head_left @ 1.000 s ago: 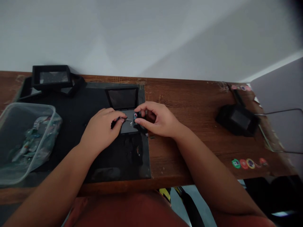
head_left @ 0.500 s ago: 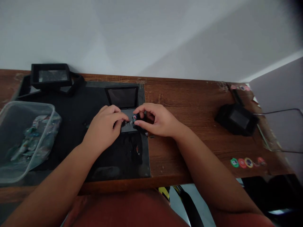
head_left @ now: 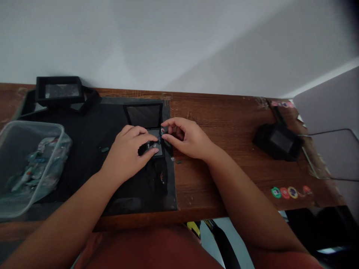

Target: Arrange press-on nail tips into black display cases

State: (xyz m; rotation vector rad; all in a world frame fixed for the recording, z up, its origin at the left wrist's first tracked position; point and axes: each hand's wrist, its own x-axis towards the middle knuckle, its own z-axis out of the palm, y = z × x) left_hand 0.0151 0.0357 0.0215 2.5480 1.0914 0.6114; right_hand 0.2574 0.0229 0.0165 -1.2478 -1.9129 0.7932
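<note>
A small shallow black case (head_left: 160,152) lies on the black mat, its framed, glossy lid (head_left: 144,116) swung back toward the wall. My left hand (head_left: 126,147) reaches over the case from the left. Its index finger and thumb are apart, their tips at the grey panel, with tiny shiny pieces (head_left: 154,145) between them. At the case's right edge, my right hand (head_left: 190,140) pinches a small dark piece with a red and white mark (head_left: 163,131) between thumb and index finger. The piece's exact kind is too small to make out.
A clear plastic tub (head_left: 60,129) with bagged small parts stands at left. Black window-front boxes (head_left: 58,100) are stacked behind it. At right are a black device (head_left: 277,142) with a cable and several round coloured badges (head_left: 293,192) near the table's edge.
My right hand has shifted slightly up and right with the small piece. My left hand has moved right, its thumb now stretched over the case's panel.
</note>
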